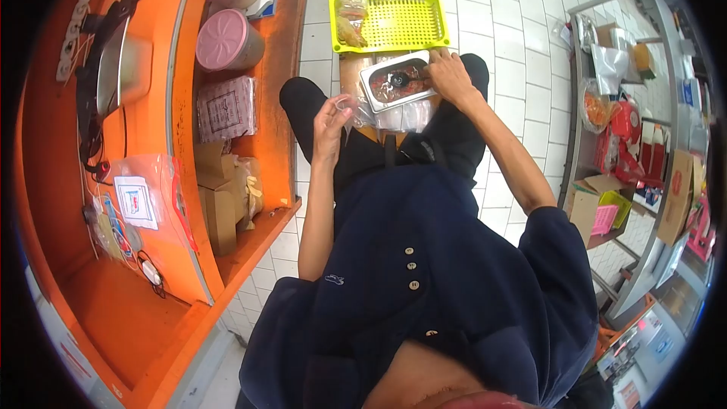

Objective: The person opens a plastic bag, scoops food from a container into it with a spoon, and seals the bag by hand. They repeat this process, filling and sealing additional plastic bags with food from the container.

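Gripping a spoon handle [421, 73] in the steel tray [376, 77] of red-brown paste, right hand [448, 76]; left hand [332, 123] pinching clear plastic bag [350, 106].

Head-worn fisheye view, steeply downward, close.

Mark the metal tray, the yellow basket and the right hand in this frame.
metal tray [379, 70]: head view, on its near-left rim.
yellow basket [401, 21]: head view, on the bare perforated floor.
right hand [448, 76]: head view, on the back of the hand, at the tray's edge.
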`<state>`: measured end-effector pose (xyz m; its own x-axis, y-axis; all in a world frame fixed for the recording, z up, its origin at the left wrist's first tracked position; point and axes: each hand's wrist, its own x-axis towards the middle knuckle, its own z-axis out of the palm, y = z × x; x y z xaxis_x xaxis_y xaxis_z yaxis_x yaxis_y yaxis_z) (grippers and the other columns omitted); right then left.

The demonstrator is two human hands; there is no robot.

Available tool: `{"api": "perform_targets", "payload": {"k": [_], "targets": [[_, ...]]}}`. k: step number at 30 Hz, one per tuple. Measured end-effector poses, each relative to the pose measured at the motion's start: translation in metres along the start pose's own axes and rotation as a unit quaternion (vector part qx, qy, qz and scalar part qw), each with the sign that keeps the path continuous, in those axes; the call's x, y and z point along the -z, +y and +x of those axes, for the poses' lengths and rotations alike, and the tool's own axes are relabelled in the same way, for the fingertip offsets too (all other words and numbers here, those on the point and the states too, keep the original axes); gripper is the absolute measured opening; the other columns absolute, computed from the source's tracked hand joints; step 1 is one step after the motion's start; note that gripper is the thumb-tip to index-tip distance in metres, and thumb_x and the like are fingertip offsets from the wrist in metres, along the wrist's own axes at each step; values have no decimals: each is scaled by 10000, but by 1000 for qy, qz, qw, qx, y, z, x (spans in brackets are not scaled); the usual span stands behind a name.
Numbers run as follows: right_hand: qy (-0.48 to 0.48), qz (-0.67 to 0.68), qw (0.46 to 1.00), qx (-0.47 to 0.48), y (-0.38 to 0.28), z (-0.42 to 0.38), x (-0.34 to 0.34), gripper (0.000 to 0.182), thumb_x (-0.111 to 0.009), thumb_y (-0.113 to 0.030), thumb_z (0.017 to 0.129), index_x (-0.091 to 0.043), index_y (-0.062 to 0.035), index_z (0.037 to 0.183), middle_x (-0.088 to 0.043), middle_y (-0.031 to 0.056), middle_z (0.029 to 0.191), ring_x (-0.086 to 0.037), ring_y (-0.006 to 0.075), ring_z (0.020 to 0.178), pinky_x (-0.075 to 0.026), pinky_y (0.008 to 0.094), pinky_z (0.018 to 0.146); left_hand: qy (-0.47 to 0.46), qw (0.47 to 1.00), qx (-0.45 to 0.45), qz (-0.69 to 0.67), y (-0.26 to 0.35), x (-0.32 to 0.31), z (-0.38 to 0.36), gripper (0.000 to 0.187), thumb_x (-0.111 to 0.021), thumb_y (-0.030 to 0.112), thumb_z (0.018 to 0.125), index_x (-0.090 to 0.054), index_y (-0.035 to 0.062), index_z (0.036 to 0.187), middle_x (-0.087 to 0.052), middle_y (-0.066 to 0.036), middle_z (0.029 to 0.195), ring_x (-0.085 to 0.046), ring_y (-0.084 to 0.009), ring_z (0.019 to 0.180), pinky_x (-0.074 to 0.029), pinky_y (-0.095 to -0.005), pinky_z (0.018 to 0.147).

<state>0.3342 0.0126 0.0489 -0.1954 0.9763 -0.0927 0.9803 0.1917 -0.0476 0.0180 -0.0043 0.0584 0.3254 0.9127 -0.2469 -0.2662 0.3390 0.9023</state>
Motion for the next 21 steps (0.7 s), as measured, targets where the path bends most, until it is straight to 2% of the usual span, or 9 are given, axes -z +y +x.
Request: {"api": "perform_targets", "payload": {"k": [3, 4, 5, 7, 8, 11, 16, 18, 21], "targets": [[-1, 6, 1000, 13, -1, -3, 16, 198, -698, -147, 819, -786, -132, 996, -622, 122, 1050, -603, 306, 1033, -517, 430, 854, 34, 998, 4, -45, -17, -4, 4, 374, -698, 180, 919, -610, 12, 1242, -652, -78, 1168, -603, -151, 1113, -446, -299, 980], [15, 14, 1000, 12, -1, -3, 20, 160, -669, -121, 831, -775, -96, 949, -660, 132, 975, -673, 309, 906, -555, 417, 755, 32, 997, 45, -53, -17, -6, 5, 374, -693, 188, 928, -609, 11, 1246, -651, -76, 1175, -605, -143, 1105, -452, -291, 966], [11, 13, 1000, 15, -3, -3, 23, 160, -669, -121, 831, -775, -96, 949, -660, 132, 975, -673, 309, 906, -555, 417, 755, 29, 994, 87, -60, -18, -8, 5, 374, -688, 196, 936, -607, 10, 1250, -649, -75, 1182, -606, -135, 1098, -457, -283, 953], [-32, -52, 997, -42, -11, -4, 39, 127, -619, -61, 807, -746, -48, 803, -721, 165, 891, -735, 299, 788, -588, 395, 627, 11, 994, 95, -60, -27, -10, 9, 386, -684, 217, 948, -601, 6, 1260, -645, -70, 1171, -609, -123, 1071, -474, -265, 910], [-17, -69, 997, -20, -11, -5, 36, 129, -618, -61, 822, -743, -37, 798, -726, 169, 846, -739, 301, 722, -593, 396, 609, -9, 992, 112, -61, -32, -11, 11, 389, -686, 218, 948, -601, 1, 1260, -643, -69, 1157, -608, -124, 1062, -482, -262, 900], [-36, -75, 996, 4, -28, -8, 28, 118, -626, -66, 815, -738, -37, 789, -722, 170, 854, -741, 290, 740, -596, 393, 625, -25, 990, 119, -72, -36, -17, 13, 392, -691, 219, 947, -603, -9, 1254, -639, -67, 1134, -606, -125, 1045, -495, -261, 894], [-3, 21, 1000, 19, -44, -10, 26, 143, -584, -62, 825, -710, -5, 787, -710, 187, 834, -727, 340, 753, -591, 437, 652, -14, 990, 112, -82, -36, -18, 11, 393, -700, 214, 942, -607, -22, 1242, -633, -70, 1142, -602, -123, 1041, -504, -272, 913], [-36, 30, 998, -53, -42, -8, 35, 148, -577, -58, 828, -707, 7, 798, -709, 195, 824, -720, 361, 736, -590, 450, 649, -20, 991, 107, -84, -39, -15, 11, 410, -707, 229, 940, -604, -27, 1244, -632, -72, 1154, -598, -116, 1038, -498, -264, 902], [-90, 19, 995, -45, -46, -4, 35, 153, -576, -64, 834, -705, 16, 812, -708, 210, 824, -711, 382, 724, -590, 455, 647, -21, 992, 99, -79, -39, -15, 10, 422, -709, 243, 938, -606, -26, 1248, -641, -72, 1143, -595, -111, 1031, -487, -257, 892]]}}
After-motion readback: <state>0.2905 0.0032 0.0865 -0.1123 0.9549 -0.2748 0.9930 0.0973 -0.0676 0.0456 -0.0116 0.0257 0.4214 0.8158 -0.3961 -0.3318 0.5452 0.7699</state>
